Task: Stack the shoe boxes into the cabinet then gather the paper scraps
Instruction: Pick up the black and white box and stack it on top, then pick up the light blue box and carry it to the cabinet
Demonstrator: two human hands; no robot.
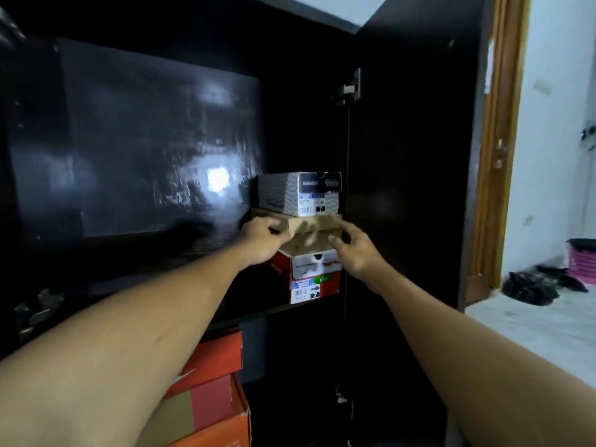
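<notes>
Three shoe boxes are stacked on a shelf inside the dark cabinet [154,140]: a grey patterned box [298,192] on top, a brown cardboard box [314,229] in the middle and a red and white box [314,279] at the bottom. My left hand [263,241] grips the brown box at its left front corner. At that box's right front corner is my right hand [356,251], fingers spread and touching it. Both forearms reach up from the bottom of the view.
Orange shoe boxes [209,382] are piled on the shelf below. The cabinet's right door [409,172] stands open beside the stack. Beyond it are a wooden door frame [496,150], a pale floor [532,327], dark items [532,285] and a pink crate [582,259].
</notes>
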